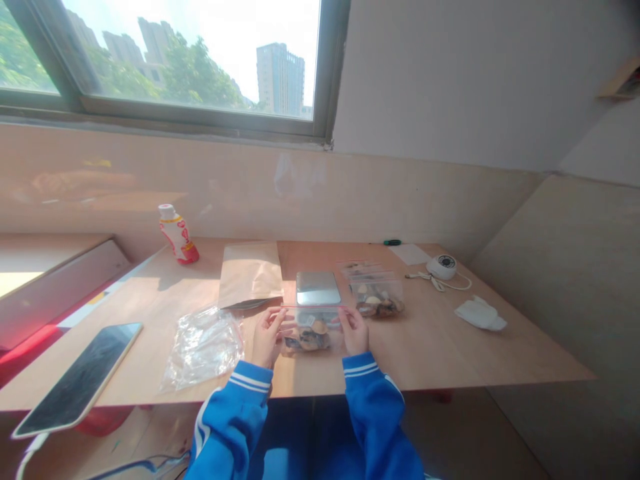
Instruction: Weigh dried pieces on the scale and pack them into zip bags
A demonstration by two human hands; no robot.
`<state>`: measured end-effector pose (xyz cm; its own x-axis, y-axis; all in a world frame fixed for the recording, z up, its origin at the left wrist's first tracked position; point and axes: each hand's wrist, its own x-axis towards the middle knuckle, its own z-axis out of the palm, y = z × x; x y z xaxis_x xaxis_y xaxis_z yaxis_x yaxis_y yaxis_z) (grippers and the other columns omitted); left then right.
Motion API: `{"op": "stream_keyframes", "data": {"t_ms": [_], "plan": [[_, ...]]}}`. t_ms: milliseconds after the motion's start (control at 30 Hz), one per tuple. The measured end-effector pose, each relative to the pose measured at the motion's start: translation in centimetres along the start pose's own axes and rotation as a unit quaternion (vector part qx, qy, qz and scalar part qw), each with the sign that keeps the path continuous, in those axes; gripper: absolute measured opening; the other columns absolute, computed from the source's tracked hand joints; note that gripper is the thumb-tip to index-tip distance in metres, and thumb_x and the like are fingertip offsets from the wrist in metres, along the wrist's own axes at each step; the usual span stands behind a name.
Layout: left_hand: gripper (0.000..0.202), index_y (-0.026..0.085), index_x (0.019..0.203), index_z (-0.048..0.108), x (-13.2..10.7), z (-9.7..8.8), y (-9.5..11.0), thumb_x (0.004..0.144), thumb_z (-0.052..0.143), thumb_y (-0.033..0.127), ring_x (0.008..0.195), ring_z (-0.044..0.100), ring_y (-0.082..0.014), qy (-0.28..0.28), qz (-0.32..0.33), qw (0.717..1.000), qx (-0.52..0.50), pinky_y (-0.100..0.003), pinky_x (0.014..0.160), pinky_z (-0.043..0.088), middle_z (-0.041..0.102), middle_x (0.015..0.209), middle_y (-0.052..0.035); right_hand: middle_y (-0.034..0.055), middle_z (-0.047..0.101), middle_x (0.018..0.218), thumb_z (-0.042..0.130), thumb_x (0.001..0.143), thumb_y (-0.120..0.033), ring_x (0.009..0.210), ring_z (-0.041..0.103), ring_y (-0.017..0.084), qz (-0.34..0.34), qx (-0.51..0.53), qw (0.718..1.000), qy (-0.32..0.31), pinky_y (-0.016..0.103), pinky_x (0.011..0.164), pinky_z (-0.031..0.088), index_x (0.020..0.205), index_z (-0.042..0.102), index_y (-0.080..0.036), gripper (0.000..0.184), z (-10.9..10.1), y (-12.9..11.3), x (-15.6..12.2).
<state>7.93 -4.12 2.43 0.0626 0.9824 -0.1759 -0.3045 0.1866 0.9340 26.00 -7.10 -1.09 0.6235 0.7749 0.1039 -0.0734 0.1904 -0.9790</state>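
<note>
Between my hands is a clear zip bag (pixel 310 335) with a red seal line along its top and brown-and-dark dried pieces, like dried mushrooms, at its bottom. My left hand (pixel 269 335) pinches the top left corner, and my right hand (pixel 354 329) pinches the top right corner. Just behind the bag lies a flat silver scale (pixel 318 288). To the right of the scale, similar filled zip bags (pixel 377 295) lie together. A brown paper pouch (pixel 251 272) is at the back left of the scale, its dark opening facing me. Crumpled clear plastic bags (pixel 204 348) lie left of my left hand.
A phone (pixel 80 379) with a cable rests at the left front edge. A red-and-white bottle (pixel 179 235) stands at the back left. Toward the right are a white round device (pixel 442 267) with a cord, a white tissue (pixel 481 313), paper (pixel 410 255) and a green-handled screwdriver (pixel 393 243).
</note>
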Motion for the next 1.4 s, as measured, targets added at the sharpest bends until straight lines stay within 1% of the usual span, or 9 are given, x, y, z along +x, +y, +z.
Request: {"op": "stream_keyframes", "data": {"t_ms": [133, 333, 400, 567, 900, 1100, 1233, 1333, 1400], "plan": [[0.043, 0.016, 0.089, 0.057, 0.16, -0.18, -0.22, 0.062, 0.074, 0.046, 0.063, 0.068, -0.0161, -0.005, 0.004, 1.0, 0.002, -0.022, 0.054, 0.052, 0.069, 0.074, -0.0032, 0.0049, 0.067, 0.057, 0.068, 0.064, -0.061, 0.047, 0.056, 0.013, -0.004, -0.006, 1.0, 0.0, 0.023, 0.044, 0.043, 0.084, 0.063, -0.012, 0.053, -0.11, 0.17, 0.05], [0.043, 0.016, 0.089, 0.056, 0.28, -0.4, -0.46, 0.063, 0.073, 0.045, 0.07, 0.07, -0.0212, -0.008, 0.007, 1.0, -0.003, -0.026, 0.056, 0.054, 0.068, 0.076, -0.0042, 0.0053, 0.067, 0.059, 0.067, 0.064, -0.061, 0.051, 0.058, 0.015, 0.002, -0.016, 1.0, 0.012, 0.024, 0.045, 0.043, 0.083, 0.065, -0.011, 0.053, -0.26, 0.51, 0.19], [0.043, 0.016, 0.089, 0.056, 0.27, -0.41, -0.48, 0.063, 0.073, 0.046, 0.071, 0.07, -0.022, -0.008, 0.01, 1.0, 0.003, -0.026, 0.056, 0.054, 0.068, 0.076, -0.0045, 0.0053, 0.067, 0.06, 0.067, 0.064, -0.06, 0.053, 0.059, 0.015, -0.007, -0.029, 0.999, 0.022, 0.024, 0.047, 0.044, 0.083, 0.066, -0.012, 0.052, -0.3, 0.51, 0.22], [0.044, 0.016, 0.089, 0.056, 0.21, -0.37, -0.48, 0.063, 0.073, 0.048, 0.07, 0.071, -0.0227, -0.009, 0.019, 1.0, 0.01, -0.025, 0.054, 0.053, 0.069, 0.077, -0.005, 0.0064, 0.069, 0.063, 0.066, 0.065, -0.059, 0.06, 0.061, 0.017, -0.045, -0.065, 0.996, 0.043, 0.028, 0.057, 0.047, 0.08, 0.069, -0.012, 0.05, -0.37, 0.2, 0.23], [0.046, 0.016, 0.092, 0.056, -0.04, -0.29, -0.28, 0.064, 0.072, 0.048, 0.067, 0.071, -0.0216, 0.004, 0.021, 1.0, 0.018, -0.025, 0.054, 0.053, 0.068, 0.084, -0.0051, 0.0076, 0.07, 0.066, 0.064, 0.068, -0.057, 0.059, 0.058, 0.017, -0.071, -0.123, 0.988, 0.063, 0.027, 0.054, 0.044, 0.079, 0.072, -0.013, 0.046, -0.63, -0.03, -0.14], [0.046, 0.014, 0.091, 0.057, 0.14, -0.38, -0.46, 0.064, 0.071, 0.049, 0.068, 0.07, -0.0216, -0.001, 0.02, 1.0, 0.021, -0.024, 0.052, 0.053, 0.069, 0.083, -0.0072, 0.0059, 0.068, 0.063, 0.064, 0.068, -0.059, 0.06, 0.059, 0.017, -0.065, -0.083, 0.993, 0.047, 0.027, 0.055, 0.044, 0.08, 0.07, -0.012, 0.049, -0.33, -0.05, -0.07], [0.046, 0.014, 0.094, 0.059, 0.29, -0.65, -0.72, 0.066, 0.069, 0.05, 0.073, 0.07, -0.0217, -0.016, 0.027, 0.999, 0.025, -0.025, 0.055, 0.054, 0.069, 0.086, -0.0082, 0.0051, 0.066, 0.06, 0.064, 0.067, -0.06, 0.058, 0.059, 0.017, -0.053, -0.068, 0.995, 0.042, 0.027, 0.054, 0.043, 0.081, 0.068, -0.012, 0.05, -0.18, -0.05, -0.02], [0.046, 0.014, 0.093, 0.06, 0.25, -0.68, -0.74, 0.064, 0.072, 0.048, 0.072, 0.07, -0.0203, -0.015, 0.028, 0.999, 0.041, -0.025, 0.057, 0.054, 0.068, 0.084, -0.0069, 0.0061, 0.067, 0.065, 0.065, 0.067, -0.059, 0.061, 0.061, 0.017, -0.046, -0.059, 0.997, 0.036, 0.027, 0.056, 0.044, 0.084, 0.068, -0.012, 0.051, -0.15, 0.1, 0.02], [0.046, 0.014, 0.092, 0.059, 0.23, -0.65, -0.74, 0.062, 0.073, 0.047, 0.071, 0.07, -0.0204, -0.008, 0.027, 0.999, 0.043, -0.025, 0.056, 0.054, 0.067, 0.081, -0.0055, 0.0064, 0.068, 0.069, 0.067, 0.065, -0.058, 0.064, 0.063, 0.019, -0.038, -0.055, 0.998, 0.022, 0.028, 0.059, 0.045, 0.091, 0.068, -0.011, 0.053, -0.2, 0.29, 0.09]]}}
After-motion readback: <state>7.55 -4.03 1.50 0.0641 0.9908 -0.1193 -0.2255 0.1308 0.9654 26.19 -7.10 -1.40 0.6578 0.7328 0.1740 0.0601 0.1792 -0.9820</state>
